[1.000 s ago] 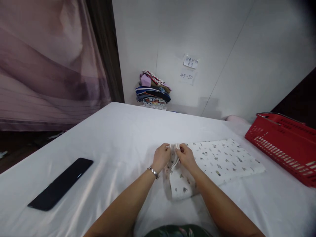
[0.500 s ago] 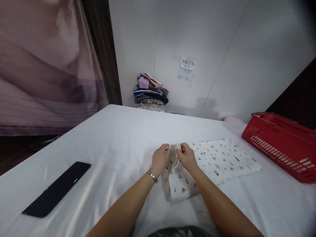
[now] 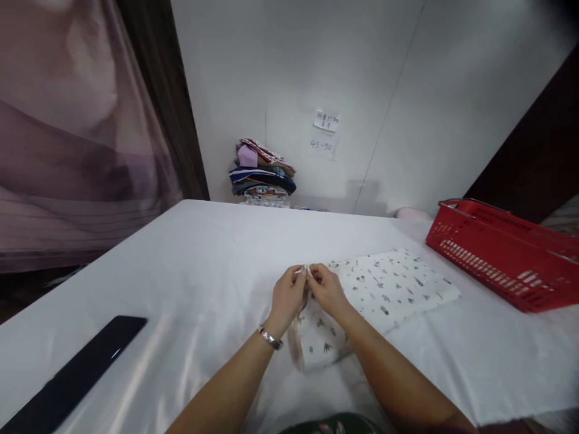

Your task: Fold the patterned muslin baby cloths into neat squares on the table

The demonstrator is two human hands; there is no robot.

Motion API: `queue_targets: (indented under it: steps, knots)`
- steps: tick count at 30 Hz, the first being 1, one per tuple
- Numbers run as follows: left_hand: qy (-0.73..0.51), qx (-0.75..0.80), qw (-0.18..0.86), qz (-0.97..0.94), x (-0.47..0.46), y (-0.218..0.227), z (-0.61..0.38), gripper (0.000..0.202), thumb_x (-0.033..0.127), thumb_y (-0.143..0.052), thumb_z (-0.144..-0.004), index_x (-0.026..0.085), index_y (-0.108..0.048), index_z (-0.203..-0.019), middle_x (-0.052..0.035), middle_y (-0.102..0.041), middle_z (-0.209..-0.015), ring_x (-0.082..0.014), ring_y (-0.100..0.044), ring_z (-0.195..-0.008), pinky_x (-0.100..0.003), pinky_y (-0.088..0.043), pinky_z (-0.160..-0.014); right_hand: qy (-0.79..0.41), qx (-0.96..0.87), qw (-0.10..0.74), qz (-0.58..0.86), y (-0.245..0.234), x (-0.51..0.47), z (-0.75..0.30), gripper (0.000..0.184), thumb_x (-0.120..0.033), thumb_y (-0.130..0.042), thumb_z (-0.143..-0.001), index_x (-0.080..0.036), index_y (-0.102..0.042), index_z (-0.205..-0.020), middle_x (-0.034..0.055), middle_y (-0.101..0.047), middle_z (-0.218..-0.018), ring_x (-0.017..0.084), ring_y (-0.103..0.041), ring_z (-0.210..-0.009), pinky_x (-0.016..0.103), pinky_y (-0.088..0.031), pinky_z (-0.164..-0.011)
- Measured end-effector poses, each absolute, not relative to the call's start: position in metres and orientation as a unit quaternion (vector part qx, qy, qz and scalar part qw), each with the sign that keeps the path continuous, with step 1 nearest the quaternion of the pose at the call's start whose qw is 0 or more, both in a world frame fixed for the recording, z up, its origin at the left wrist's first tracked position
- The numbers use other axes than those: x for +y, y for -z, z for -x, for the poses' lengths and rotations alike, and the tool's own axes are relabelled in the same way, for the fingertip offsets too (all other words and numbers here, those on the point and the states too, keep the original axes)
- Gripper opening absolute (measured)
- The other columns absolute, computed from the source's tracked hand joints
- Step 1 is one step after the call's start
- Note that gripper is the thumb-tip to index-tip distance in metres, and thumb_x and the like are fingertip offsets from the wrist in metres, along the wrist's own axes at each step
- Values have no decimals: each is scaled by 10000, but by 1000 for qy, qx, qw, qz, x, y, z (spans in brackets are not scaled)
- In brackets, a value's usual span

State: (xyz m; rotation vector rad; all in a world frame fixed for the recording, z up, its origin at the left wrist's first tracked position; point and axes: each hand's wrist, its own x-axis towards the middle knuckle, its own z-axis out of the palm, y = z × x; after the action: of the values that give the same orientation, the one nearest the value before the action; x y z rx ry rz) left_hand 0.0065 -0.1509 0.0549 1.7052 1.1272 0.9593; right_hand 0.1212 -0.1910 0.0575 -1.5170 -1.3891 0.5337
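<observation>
A small white garment with a cactus print (image 3: 319, 343) lies on the white sheet (image 3: 212, 259) in front of me. My left hand (image 3: 286, 296), with a metal bracelet at the wrist, and my right hand (image 3: 326, 290) meet at its top edge. Both pinch the white drawstring there, fingers pressed together. A folded white cloth with the same print (image 3: 391, 286) lies flat just right of my hands, touching the small garment.
A red plastic basket (image 3: 502, 253) stands at the right edge of the sheet. A long black flat device (image 3: 67, 377) lies at the near left. A stack of folded colourful clothes (image 3: 262, 175) sits against the far wall under paper notes (image 3: 326, 120).
My hands have drawn closer together at the garment's top edge. The view has swung to the right, so the black device and the basket sit further left in the picture.
</observation>
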Motion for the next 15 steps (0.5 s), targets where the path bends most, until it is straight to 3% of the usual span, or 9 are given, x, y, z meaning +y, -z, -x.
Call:
queue_targets:
  steps: [4,8,12,15]
  knots:
    - [-356,477,474,-648,-138,-49,-7,471,492,-552,-740,133,-587,-1042,-46,-664,-696,-174,-610,-654,-248,-448,-579,-314,-579,484,576,-50,-190,-122,226,-219,-469,-770,-231,-556,-979,-30,-595,-716,107,-536,-560,202,-392,-485]
    - [-321,487,493,-646,-120,-40,-7,420,495,-566,-699,122,-623,-882,-21,-633,-621,-158,-569,-564,-238,-398,-504,-375,-578,447,570,-38,-193,-135,370,-187,-496,-743,-239,-553,-1105,-20,-606,-814,96,-557,-581,185,-403,-467]
    - [-326,487,517,-624,-103,-25,-5,348,443,-575,-672,148,-632,-848,-30,-669,-761,-180,-597,-705,-250,-436,-606,-324,-547,421,648,-28,-207,-180,368,-228,-488,-778,-206,-566,-1136,15,-636,-861,116,-588,-638,230,-467,-564]
    - [-318,502,509,-624,-95,-18,-6,336,440,-598,-647,161,-627,-833,-38,-670,-794,-192,-599,-737,-263,-442,-626,-192,-544,349,738,-25,-229,-230,341,-248,-469,-790,-202,-602,-1101,46,-655,-942,170,-604,-828,307,-479,-763]
